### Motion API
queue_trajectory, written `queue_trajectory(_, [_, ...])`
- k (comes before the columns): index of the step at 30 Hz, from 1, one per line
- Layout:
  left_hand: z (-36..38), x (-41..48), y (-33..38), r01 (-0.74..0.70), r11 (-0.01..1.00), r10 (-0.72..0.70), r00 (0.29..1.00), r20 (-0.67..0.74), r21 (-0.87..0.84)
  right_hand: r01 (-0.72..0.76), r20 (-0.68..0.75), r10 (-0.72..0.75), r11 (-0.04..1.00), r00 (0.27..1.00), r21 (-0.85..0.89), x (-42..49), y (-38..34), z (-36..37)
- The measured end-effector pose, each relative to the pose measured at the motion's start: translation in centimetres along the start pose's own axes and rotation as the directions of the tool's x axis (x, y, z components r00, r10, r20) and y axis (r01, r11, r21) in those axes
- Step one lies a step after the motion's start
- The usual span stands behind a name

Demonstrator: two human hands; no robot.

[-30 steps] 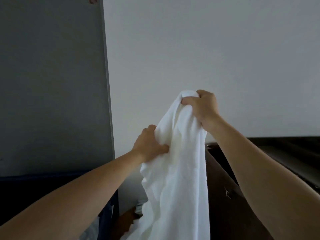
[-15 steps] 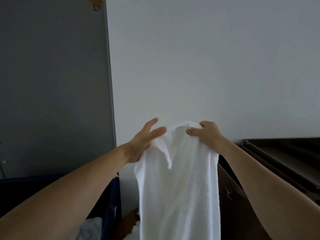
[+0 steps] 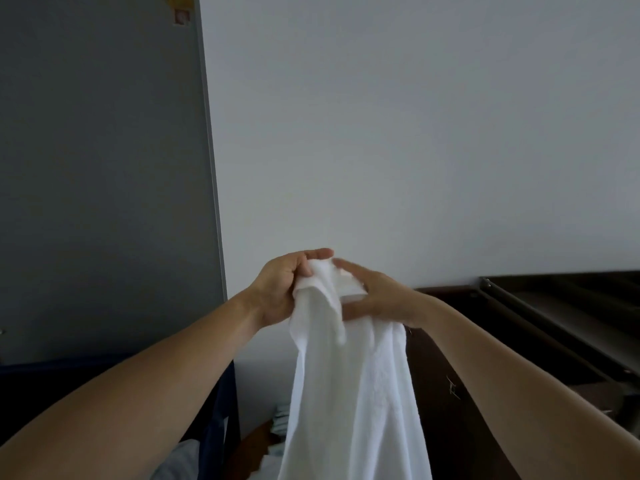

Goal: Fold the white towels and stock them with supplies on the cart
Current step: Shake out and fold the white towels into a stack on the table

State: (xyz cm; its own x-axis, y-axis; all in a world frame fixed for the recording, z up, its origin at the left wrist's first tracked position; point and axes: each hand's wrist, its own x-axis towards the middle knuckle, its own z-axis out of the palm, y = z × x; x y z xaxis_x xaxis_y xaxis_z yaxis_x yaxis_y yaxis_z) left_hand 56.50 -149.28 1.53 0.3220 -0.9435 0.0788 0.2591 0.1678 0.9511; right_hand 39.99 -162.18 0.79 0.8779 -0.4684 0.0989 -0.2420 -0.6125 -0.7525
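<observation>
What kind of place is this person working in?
Probably a hotel room or housekeeping area. The left hand and right hand hold up a white towel, more white linen lies by a dark blue bin, and dark wooden furniture stands against the plain wall.

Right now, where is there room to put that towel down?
The dark shelf top on the right looks bare, between the wall and the metal rail. The gap low down, between the blue frame and the brown cabinet, is crowded with pale stacked things. The left hand and right hand hold the white towel.
</observation>
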Motion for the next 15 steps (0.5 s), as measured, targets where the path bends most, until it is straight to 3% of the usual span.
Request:
queue_trajectory(2, [0.3, 0.2, -0.3, 0.009, 0.999, -0.009, 1.0, 0.004, -0.048, -0.019, 0.065, 0.017, 1.0, 0.998, 0.025, -0.3, -0.3, 0.7])
queue_trajectory(5, [-0.3, 0.5, -1.2, 0.032, 0.998, -0.031, 0.999, -0.032, 0.051, -0.051, 0.016, 0.05, 0.996, 0.999, 0.071, -0.4, -0.5, 1.0])
queue_trajectory(7, [-0.9, 0.5, -1.9, 0.025, 0.979, -0.017, 0.999, -0.041, 0.204, -0.087, -0.042, 0.09, 0.994, 0.995, 0.069, -0.2, -0.3, 1.0])
queue_trajectory(9, [-1.2, 0.4, -2.3, -0.051, 0.898, 0.078, 0.996, -0.044, 0.438, -0.123, -0.102, 0.13, 0.99, 0.986, 0.073, -0.1, -0.1, 0.8])
queue_trajectory(12, [-2.1, -0.2, -2.3, -0.269, 0.651, 0.328, 0.943, 0.057, 0.71, -0.166, -0.136, 0.177, 0.982, 0.975, 0.094, -0.2, 0.3, 0.3])
queue_trajectory(15, [-2.8, -0.9, -1.9, -0.46, 0.181, 0.365, 0.852, 0.375, 0.869, -0.203, -0.113, 0.216, 0.972, 0.97, 0.115, -0.4, 0.4, 0.1])
